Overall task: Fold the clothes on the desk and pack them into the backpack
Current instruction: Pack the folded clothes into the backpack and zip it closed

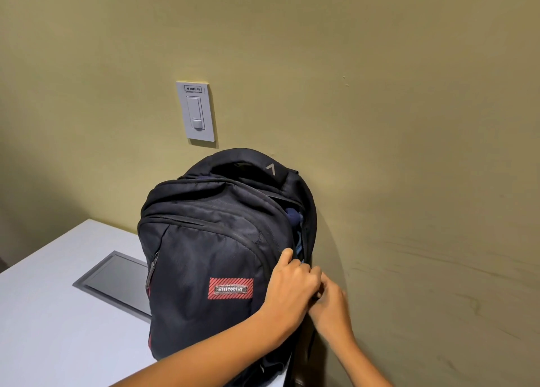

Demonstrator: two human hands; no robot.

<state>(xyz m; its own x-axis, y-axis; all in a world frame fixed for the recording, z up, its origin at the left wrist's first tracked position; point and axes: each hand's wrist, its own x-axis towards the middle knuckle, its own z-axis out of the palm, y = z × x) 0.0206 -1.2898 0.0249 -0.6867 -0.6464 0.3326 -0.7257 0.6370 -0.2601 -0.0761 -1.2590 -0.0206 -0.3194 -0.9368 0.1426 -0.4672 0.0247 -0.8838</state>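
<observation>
A black backpack [210, 240] with a red label stands upright on the white desk [58, 328], leaning against the wall. Its main compartment gapes along the right side, where dark blue and light blue cloth [295, 220] shows inside. My left hand [289, 284] grips the backpack's right edge beside the opening, thumb up on the fabric. My right hand [333, 302] is just behind it, fingers curled and pinching something small at the bag's side that my left hand hides, perhaps the zip pull.
A grey recessed panel [117, 281] lies in the desk left of the backpack. A white wall switch [195, 113] is above the bag on the olive wall. The desk's right edge ends just under the backpack.
</observation>
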